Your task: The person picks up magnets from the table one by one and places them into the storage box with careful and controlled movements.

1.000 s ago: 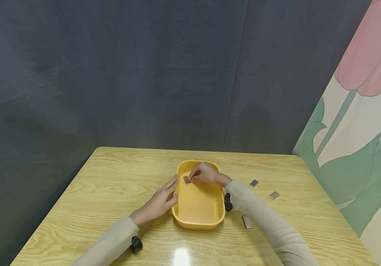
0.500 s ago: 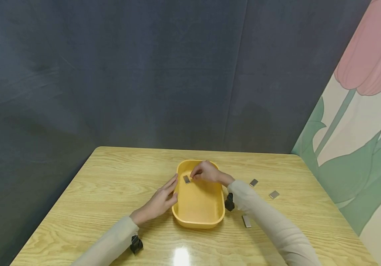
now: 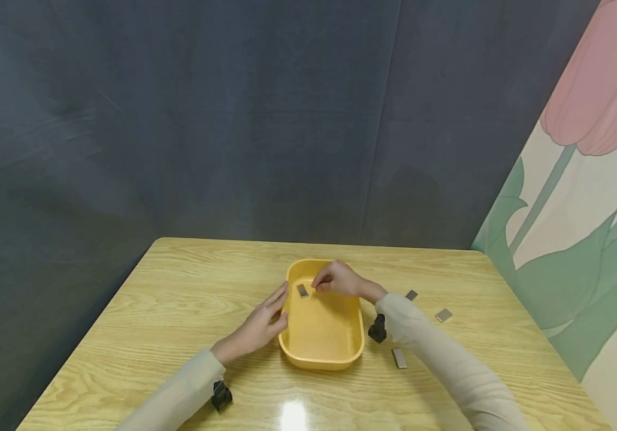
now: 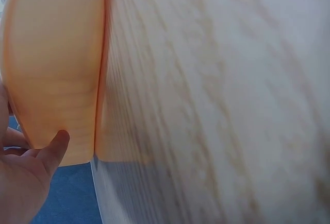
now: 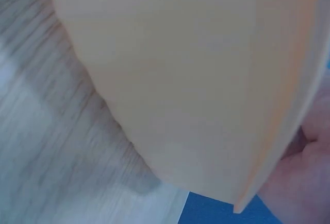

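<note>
A yellow plastic basin (image 3: pixel 319 335) stands on the wooden table. My left hand (image 3: pixel 254 328) lies along its left side with straight fingers at the rim. In the left wrist view, the thumb (image 4: pixel 58 144) presses on the outer wall. My right hand (image 3: pixel 338 279) reaches over the right rim into the basin's far half, its fingertips drawn together. A small grey metal rectangle (image 3: pixel 302 291) lies on the basin floor just left of those fingertips. I cannot tell whether the right fingers pinch anything. In the right wrist view, the basin wall (image 5: pixel 170 80) hides most of that hand.
Three more grey rectangles lie right of the basin: one near (image 3: pixel 399 358), one farther right (image 3: pixel 444 315), and a far one (image 3: pixel 411 295) partly behind the right sleeve. A dark curtain (image 3: pixel 265 120) hangs behind the table (image 3: pixel 200 281). A tulip-painted wall (image 3: pixel 583 239) stands at right.
My right hand has shifted slightly right, widening the gap to the grey rectangle in the basin. The right sleeve now partly covers the far rectangle. The left hand and basin stay put.
</note>
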`<state>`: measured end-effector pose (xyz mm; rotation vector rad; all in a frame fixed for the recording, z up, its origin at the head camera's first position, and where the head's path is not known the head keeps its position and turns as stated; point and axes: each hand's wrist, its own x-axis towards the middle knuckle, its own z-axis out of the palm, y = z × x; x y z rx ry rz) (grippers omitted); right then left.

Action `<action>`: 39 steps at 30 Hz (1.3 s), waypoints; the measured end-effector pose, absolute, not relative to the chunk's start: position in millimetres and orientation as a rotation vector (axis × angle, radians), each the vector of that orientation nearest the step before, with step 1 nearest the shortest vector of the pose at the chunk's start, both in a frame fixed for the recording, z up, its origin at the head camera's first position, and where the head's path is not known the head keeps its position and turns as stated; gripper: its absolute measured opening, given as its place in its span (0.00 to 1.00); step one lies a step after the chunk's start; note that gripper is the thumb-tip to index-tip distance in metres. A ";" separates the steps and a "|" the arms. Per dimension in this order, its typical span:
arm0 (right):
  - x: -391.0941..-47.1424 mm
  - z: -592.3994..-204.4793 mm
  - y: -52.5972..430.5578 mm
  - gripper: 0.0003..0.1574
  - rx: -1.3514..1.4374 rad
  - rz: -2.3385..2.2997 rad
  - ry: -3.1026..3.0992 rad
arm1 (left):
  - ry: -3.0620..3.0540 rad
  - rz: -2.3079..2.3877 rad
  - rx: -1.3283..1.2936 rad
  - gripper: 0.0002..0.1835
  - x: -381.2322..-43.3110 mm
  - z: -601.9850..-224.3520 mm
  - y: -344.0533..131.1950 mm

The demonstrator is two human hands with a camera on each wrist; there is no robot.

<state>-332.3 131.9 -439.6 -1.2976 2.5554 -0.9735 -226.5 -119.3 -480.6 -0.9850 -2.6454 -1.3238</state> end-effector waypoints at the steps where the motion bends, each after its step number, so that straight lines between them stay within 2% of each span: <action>1: -332.0 -439.2 132.4 0.06 -1.306 -0.971 2.554 | -2.646 -1.326 -0.984 0.31 -226.4 -480.7 -119.4; 39: -312.0 -425.4 157.5 0.07 -1.395 -0.931 2.539 | -2.619 -1.344 -1.000 0.31 -227.2 -482.6 -120.3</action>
